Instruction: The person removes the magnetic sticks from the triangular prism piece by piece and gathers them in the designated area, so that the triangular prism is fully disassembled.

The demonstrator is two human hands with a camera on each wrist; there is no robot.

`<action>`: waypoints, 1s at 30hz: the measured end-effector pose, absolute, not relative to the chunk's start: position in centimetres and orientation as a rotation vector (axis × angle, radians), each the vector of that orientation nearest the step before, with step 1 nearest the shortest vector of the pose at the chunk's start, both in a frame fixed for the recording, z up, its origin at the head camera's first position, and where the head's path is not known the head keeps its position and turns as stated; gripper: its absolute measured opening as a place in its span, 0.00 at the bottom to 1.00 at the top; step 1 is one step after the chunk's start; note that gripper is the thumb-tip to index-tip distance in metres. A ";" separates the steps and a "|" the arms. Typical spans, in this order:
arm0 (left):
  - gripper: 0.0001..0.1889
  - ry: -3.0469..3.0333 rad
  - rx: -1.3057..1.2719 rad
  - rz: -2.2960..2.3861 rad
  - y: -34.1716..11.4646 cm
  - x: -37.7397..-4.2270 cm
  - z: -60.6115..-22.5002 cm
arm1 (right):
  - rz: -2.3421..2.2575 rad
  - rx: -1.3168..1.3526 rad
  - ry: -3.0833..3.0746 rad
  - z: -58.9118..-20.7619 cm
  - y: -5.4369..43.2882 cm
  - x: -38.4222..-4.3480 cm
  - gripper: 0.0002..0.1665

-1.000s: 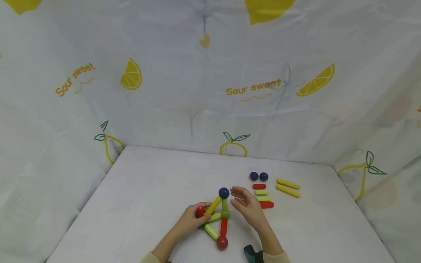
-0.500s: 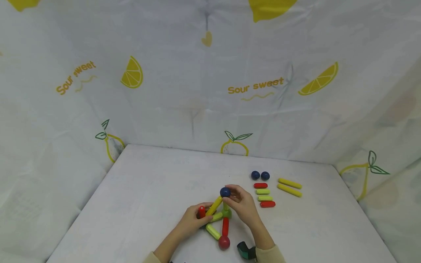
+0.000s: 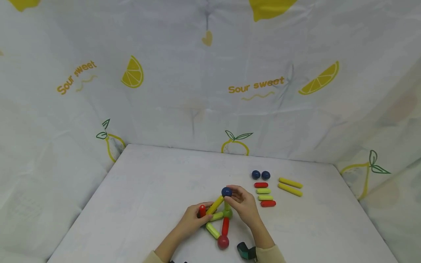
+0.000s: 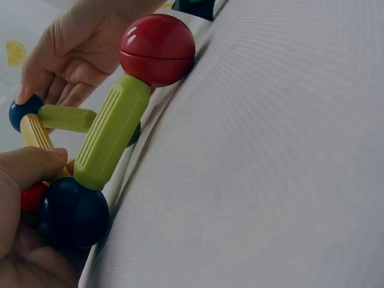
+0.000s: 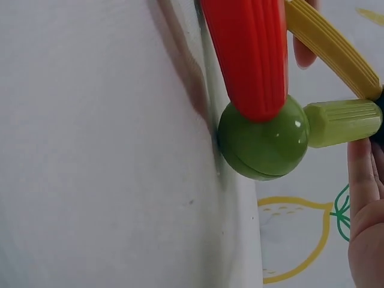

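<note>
Lemon-print cloth (image 3: pixel 177 113) hangs behind a white tabletop (image 3: pixel 158 175). Left of a green ball (image 3: pixel 228 213), a person's left hand (image 3: pixel 193 216) grips a rod-and-ball frame (image 3: pixel 213 231); directly above that ball, the nearer right hand (image 3: pixel 244 204) pinches a blue ball (image 3: pixel 226 191) topping a slanted yellow rod (image 3: pixel 215 205).

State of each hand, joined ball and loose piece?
Left hand, gripping the multicoloured structure
Right hand, pinching the glossy blue top ball
Blue top ball, joined
Glossy blue corner ball, joined
Glossy red ball, joined
Glossy green ball, joined
Two glossy blue balls, loose
Two short red rods, loose
Two short lime rods, loose
Two long yellow rods, loose
</note>
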State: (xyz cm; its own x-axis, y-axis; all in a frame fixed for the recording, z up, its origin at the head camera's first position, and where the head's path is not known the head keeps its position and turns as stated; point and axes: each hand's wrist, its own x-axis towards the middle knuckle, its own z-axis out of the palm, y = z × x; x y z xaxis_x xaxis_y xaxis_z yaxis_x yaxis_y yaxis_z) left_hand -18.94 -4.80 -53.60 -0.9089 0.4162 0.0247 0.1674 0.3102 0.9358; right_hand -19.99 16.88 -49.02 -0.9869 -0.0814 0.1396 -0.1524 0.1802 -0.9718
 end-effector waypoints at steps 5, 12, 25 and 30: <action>0.20 2.383 0.519 1.667 -5.0 -18.8 -53.7 | 2.056 0.052 -2.245 -49.0 18.1 -20.2 0.22; 0.20 2.406 0.529 1.690 -5.2 -18.8 -53.8 | 2.072 0.081 -2.307 -49.0 18.7 -20.3 0.25; 0.21 2.394 0.474 1.672 -4.8 -18.9 -53.7 | 2.096 0.144 -2.329 -48.8 18.1 -19.8 0.25; 0.22 2.400 0.464 1.664 -4.8 -18.8 -53.7 | 2.054 0.128 -2.347 -48.6 18.2 -19.8 0.25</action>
